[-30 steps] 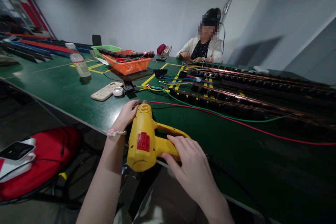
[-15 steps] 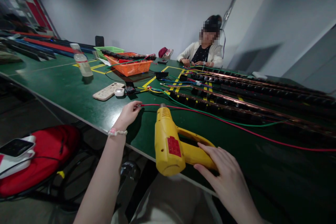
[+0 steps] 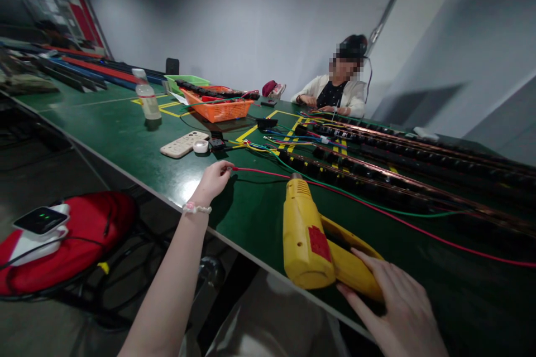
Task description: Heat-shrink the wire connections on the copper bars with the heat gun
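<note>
My left hand [image 3: 215, 181] pinches the end of a red wire [image 3: 268, 171] above the green table [image 3: 167, 175]; the small terminal at that end is mostly covered by the fingers. The wire runs off to the right across the table. In my right hand [image 3: 397, 298] is a yellow heat gun [image 3: 307, 240], gripped round its handle, with a red label on its side. Its nozzle points away from me, close to the red wire, to the right of my left hand. A green wire [image 3: 355, 196] lies behind the gun.
Long black strips with copper bars [image 3: 402, 178] fill the right side. Beyond my left hand are a phone [image 3: 184, 144], a white case [image 3: 201, 146], a bottle [image 3: 148, 99] and an orange basket [image 3: 226, 111]. A person [image 3: 335, 89] sits opposite. A red stool [image 3: 96, 223] stands left.
My right hand has shifted the heat gun rightward along the red wire, away from my left hand. The left hand keeps its pinch on the wire end; the view has turned slightly left.
</note>
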Tool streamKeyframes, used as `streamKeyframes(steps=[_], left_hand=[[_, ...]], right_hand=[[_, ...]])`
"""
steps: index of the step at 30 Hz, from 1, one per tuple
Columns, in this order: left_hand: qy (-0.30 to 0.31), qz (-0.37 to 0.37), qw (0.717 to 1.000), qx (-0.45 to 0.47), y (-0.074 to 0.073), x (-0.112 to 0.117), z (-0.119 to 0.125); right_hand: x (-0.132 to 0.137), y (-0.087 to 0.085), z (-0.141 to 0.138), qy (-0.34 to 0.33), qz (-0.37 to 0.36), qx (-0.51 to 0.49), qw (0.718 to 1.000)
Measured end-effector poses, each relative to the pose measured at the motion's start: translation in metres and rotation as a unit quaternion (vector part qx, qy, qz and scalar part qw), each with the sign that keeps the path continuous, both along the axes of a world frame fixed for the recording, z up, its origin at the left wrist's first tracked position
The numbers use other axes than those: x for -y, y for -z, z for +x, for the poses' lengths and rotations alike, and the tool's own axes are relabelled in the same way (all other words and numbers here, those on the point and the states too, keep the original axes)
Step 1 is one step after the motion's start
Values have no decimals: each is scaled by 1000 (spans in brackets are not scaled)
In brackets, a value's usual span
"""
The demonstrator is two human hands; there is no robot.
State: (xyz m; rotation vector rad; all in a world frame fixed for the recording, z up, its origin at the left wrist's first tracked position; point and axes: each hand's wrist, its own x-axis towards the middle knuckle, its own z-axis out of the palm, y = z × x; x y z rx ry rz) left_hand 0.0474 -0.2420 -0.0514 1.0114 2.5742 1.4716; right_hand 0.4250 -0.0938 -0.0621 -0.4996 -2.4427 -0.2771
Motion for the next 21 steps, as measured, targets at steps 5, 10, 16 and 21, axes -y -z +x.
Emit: streamKeyframes(steps=[5, 10, 16, 21], left_hand=[[-2, -12, 1000, -20, 1, 0, 0], [12, -23, 999, -43, 2, 0, -1], [12, -27, 998, -58, 2, -1, 0], [14, -31, 998, -46, 2, 0, -2]], right_hand=[[16, 0, -18, -41, 21, -4, 999], [29, -2, -39, -76, -5, 5, 997], [47, -7, -67, -123, -53, 12, 991], [56, -10, -82, -137, -99, 23, 985]])
